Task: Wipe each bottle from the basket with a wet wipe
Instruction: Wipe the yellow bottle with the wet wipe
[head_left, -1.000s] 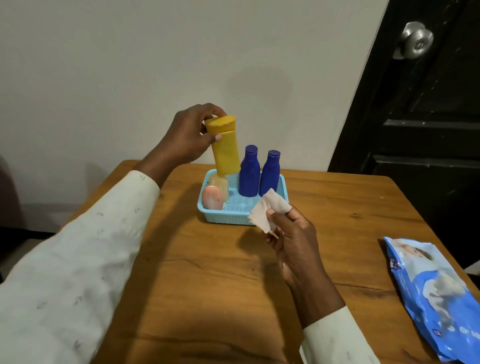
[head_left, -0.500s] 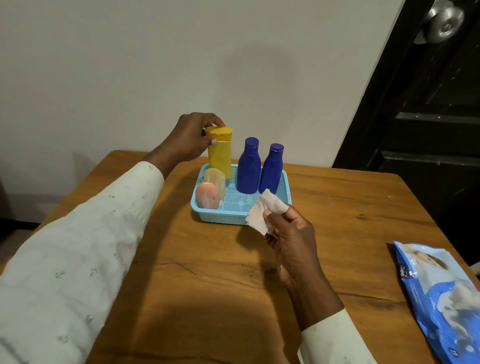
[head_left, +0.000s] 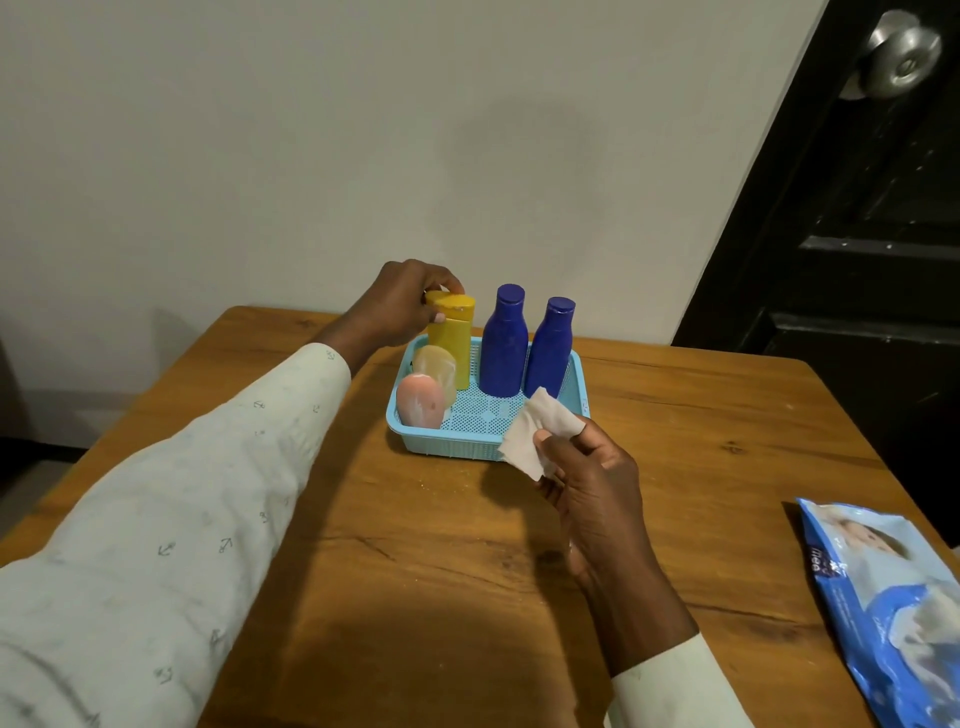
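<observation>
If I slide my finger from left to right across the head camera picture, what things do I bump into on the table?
Pink bottle → yellow bottle, held at its cap by the left hand → first blue bottle → second blue bottle → pack of wipes.

Dim, warm indoor light, from above and behind me by the look of the shadows. My left arm (head_left: 208, 493) throws a broad dark band across the table (head_left: 727, 415); my right hand (head_left: 587, 493) casts a softer patch just left of itself. A faint, diffuse shadow sits on the wall (head_left: 260, 130) above the bottles. The door (head_left: 857, 234) is nearly black, detail lost; only its knob (head_left: 904, 54) catches a dull highlight. Mild sheen on the wipes packet (head_left: 893, 613). Wide-angle bend shows at the frame edges. My near sleeve is soft, slightly smeared.
</observation>
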